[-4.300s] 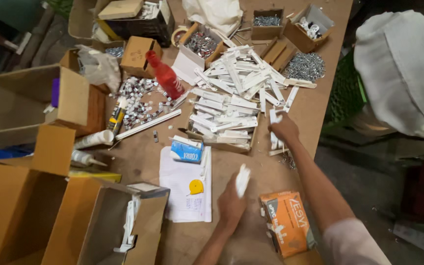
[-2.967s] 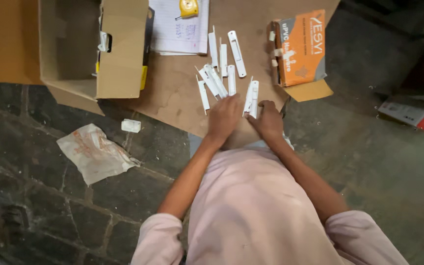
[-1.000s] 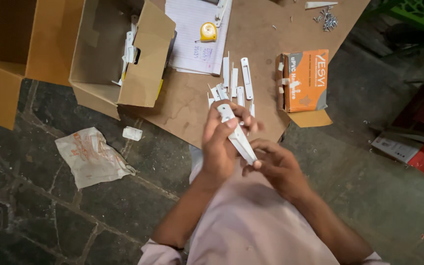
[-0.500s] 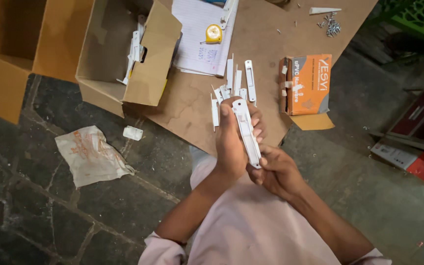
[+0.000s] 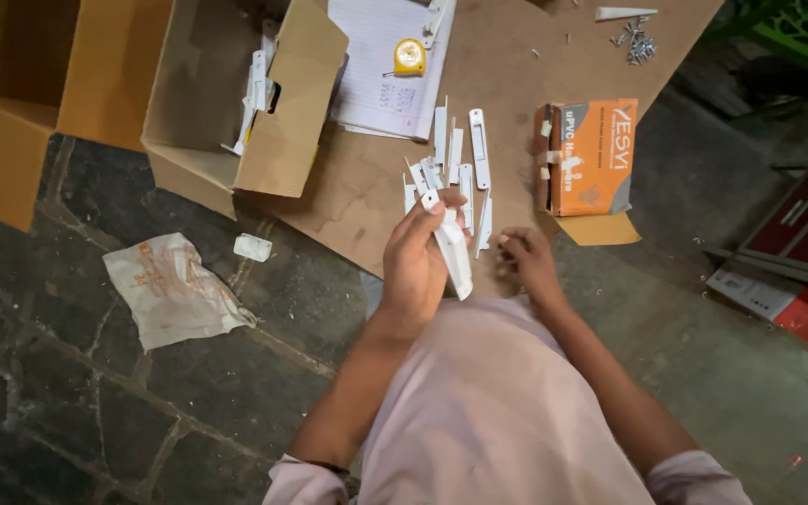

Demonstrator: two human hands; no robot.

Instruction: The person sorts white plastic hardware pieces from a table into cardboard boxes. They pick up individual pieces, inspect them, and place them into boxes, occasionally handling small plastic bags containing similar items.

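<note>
My left hand (image 5: 418,266) grips a long white plastic strip (image 5: 452,245) upright above the worktop (image 5: 357,182) edge, fingers wrapped around it. My right hand (image 5: 527,265), fingers loosely curled and empty, rests beside the loose white strips (image 5: 465,159), near the orange box (image 5: 591,157).

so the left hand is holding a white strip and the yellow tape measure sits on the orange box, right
Not quite. In the head view the yellow tape measure sits on the sheet of paper, not on the orange box. The left hand does hold a white strip.
</note>
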